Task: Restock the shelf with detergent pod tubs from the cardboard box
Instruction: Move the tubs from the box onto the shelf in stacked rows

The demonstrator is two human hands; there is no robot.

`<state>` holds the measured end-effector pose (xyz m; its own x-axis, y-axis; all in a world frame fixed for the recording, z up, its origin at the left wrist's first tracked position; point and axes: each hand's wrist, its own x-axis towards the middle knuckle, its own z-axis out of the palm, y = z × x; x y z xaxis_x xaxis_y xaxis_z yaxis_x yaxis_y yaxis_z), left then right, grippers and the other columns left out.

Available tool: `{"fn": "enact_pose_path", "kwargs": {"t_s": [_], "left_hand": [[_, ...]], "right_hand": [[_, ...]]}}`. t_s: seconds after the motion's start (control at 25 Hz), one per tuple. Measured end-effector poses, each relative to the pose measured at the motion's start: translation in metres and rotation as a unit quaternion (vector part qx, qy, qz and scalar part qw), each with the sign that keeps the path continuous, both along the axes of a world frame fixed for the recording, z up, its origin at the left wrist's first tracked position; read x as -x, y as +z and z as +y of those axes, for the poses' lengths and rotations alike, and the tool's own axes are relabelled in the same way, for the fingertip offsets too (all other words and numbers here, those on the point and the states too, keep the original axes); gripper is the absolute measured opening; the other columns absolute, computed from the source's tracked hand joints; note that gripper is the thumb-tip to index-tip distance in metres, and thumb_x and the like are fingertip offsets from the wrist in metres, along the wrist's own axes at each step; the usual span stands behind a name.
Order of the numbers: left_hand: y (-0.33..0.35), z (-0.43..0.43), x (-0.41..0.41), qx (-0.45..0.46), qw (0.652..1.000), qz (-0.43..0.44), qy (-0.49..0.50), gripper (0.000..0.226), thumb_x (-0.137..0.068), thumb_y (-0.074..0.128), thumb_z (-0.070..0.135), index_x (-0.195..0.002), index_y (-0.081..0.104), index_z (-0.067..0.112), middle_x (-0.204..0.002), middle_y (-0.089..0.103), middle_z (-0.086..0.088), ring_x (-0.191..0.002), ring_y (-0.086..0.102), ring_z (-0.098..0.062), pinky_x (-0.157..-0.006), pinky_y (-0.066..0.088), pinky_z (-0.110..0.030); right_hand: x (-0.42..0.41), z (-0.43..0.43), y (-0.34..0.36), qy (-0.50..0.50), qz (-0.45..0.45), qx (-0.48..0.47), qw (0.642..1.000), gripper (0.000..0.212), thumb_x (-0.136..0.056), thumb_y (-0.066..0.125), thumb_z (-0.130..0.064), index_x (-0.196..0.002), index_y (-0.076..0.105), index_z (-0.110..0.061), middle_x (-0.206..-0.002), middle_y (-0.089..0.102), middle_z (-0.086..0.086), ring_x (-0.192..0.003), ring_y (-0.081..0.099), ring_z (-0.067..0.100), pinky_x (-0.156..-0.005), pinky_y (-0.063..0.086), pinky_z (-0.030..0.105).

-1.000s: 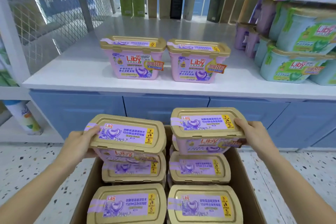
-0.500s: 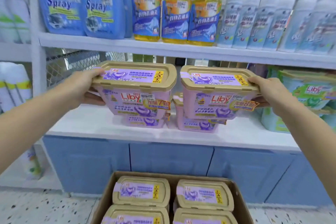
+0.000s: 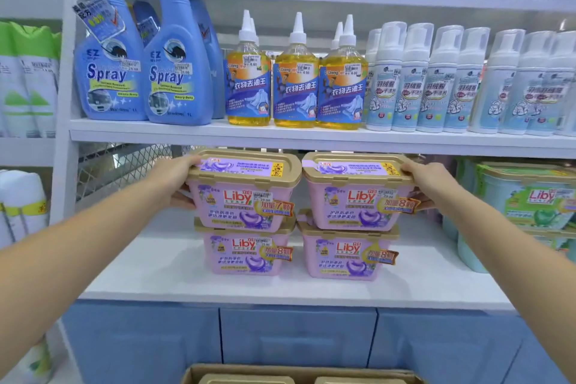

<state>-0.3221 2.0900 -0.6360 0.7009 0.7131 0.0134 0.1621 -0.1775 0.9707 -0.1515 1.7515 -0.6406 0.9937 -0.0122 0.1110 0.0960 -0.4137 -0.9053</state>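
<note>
Fingers curled round the outer ends, the left hand (image 3: 170, 179) and right hand (image 3: 428, 182) hold pink Liby pod tubs, left tub (image 3: 246, 196) and right tub (image 3: 358, 196), side by side between them, atop two shelved tubs (image 3: 246, 254) directly beneath, the cardboard box (image 3: 299, 371) well below.

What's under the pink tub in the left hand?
A second pink tub on the white shelf. The held tub, gripped by the left hand, covers most of its lid; contact cannot be judged.

Blue cabinet doors (image 3: 297, 335) sit low, with a wire mesh panel (image 3: 124, 165) up at the left
</note>
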Motion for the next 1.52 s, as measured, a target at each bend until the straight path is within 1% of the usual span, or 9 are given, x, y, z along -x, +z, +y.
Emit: {"fn": "enact_pose_path", "kwargs": {"t_s": [0.4, 0.56, 0.76, 0.84, 0.92, 1.08, 1.2, 1.36, 1.52], "left_hand": [[-0.004, 0.011, -0.034, -0.002, 0.997, 0.074, 0.001, 0.030, -0.090, 0.049, 0.035, -0.087, 0.060, 0.008, -0.074, 0.065, -0.019, -0.068, 0.064, -0.034, -0.061, 0.056, -0.043], [-0.003, 0.010, -0.027, 0.006, 0.994, 0.109, -0.017, 0.045, -0.088, 0.041, 0.048, -0.078, 0.057, 0.007, -0.076, 0.063, -0.019, -0.070, 0.062, -0.035, -0.068, 0.054, -0.040], [-0.031, 0.011, -0.018, 0.056, 0.998, -0.003, -0.004, 0.061, -0.091, 0.024, 0.058, -0.080, 0.061, 0.010, -0.081, 0.064, -0.012, -0.073, 0.060, -0.026, -0.070, 0.046, -0.035], [-0.060, 0.013, -0.014, 0.058, 0.994, -0.082, 0.032, 0.059, -0.093, 0.029, 0.053, -0.098, 0.062, 0.004, -0.098, 0.066, -0.016, -0.080, 0.060, -0.026, -0.069, 0.046, -0.033], [-0.101, 0.017, -0.007, 0.023, 0.991, -0.113, 0.068, 0.055, -0.092, 0.036, 0.049, -0.116, 0.056, 0.004, -0.118, 0.062, -0.017, -0.094, 0.058, -0.027, -0.080, 0.046, -0.038], [-0.164, 0.012, 0.007, -0.066, 0.998, -0.001, 0.019, 0.086, -0.067, 0.048, 0.059, -0.138, 0.039, 0.010, -0.135, 0.053, -0.015, -0.114, 0.052, -0.029, -0.095, 0.040, -0.040], [-0.184, 0.006, 0.002, -0.159, 0.976, 0.132, -0.066, 0.104, -0.051, 0.053, 0.072, -0.137, 0.040, 0.016, -0.136, 0.055, -0.008, -0.122, 0.052, -0.029, -0.097, 0.042, -0.040], [-0.189, 0.007, -0.013, -0.259, 0.950, 0.168, -0.041, 0.086, -0.054, 0.052, 0.072, -0.120, 0.052, 0.017, -0.122, 0.064, -0.005, -0.111, 0.058, -0.029, -0.090, 0.044, -0.038], [-0.198, 0.006, -0.027, -0.247, 0.963, 0.108, -0.018, 0.064, -0.066, 0.063, 0.060, -0.110, 0.057, 0.015, -0.110, 0.070, -0.007, -0.101, 0.062, -0.031, -0.086, 0.047, -0.039]], "right_hand": [[-0.014, 0.010, -0.003, 0.025, 0.051, 0.051, 0.997, 0.037, -0.088, 0.049, -0.039, -0.097, 0.058, -0.004, -0.073, 0.063, 0.016, -0.066, 0.063, 0.033, -0.065, 0.055, 0.039], [-0.011, 0.005, -0.009, 0.049, 0.061, 0.023, 0.997, 0.051, -0.088, 0.041, -0.055, -0.100, 0.057, -0.007, -0.075, 0.062, 0.012, -0.069, 0.060, 0.027, -0.067, 0.051, 0.036], [-0.010, 0.003, -0.023, 0.036, 0.017, 0.011, 0.999, 0.077, -0.080, 0.027, -0.075, -0.105, 0.062, -0.011, -0.092, 0.068, 0.012, -0.091, 0.064, 0.030, -0.080, 0.055, 0.045], [-0.003, 0.001, -0.041, 0.045, -0.018, -0.040, 0.998, 0.082, -0.080, 0.019, -0.075, -0.109, 0.063, -0.011, -0.103, 0.068, 0.014, -0.096, 0.062, 0.029, -0.080, 0.054, 0.041], [0.008, -0.004, -0.070, 0.048, -0.058, -0.085, 0.994, 0.075, -0.085, 0.016, -0.070, -0.111, 0.061, -0.015, -0.110, 0.065, 0.013, -0.100, 0.059, 0.029, -0.087, 0.048, 0.041], [0.025, -0.010, -0.138, 0.058, -0.084, -0.079, 0.992, 0.068, -0.065, 0.022, -0.080, -0.101, 0.050, -0.029, -0.107, 0.059, 0.004, -0.090, 0.056, 0.019, -0.085, 0.039, 0.037], [0.031, -0.007, -0.173, 0.082, -0.064, -0.028, 0.994, 0.053, -0.076, 0.030, -0.071, -0.103, 0.049, -0.030, -0.115, 0.060, 0.004, -0.098, 0.056, 0.022, -0.083, 0.037, 0.034], [0.023, 0.007, -0.189, 0.085, -0.045, 0.080, 0.992, 0.080, -0.053, 0.054, -0.083, -0.102, 0.051, -0.020, -0.095, 0.067, -0.002, -0.090, 0.062, 0.023, -0.083, 0.049, 0.044], [0.008, 0.021, -0.188, 0.054, -0.035, 0.115, 0.991, 0.068, -0.063, 0.074, -0.056, -0.110, 0.048, -0.015, -0.103, 0.066, 0.000, -0.100, 0.063, 0.027, -0.088, 0.050, 0.044]]}}
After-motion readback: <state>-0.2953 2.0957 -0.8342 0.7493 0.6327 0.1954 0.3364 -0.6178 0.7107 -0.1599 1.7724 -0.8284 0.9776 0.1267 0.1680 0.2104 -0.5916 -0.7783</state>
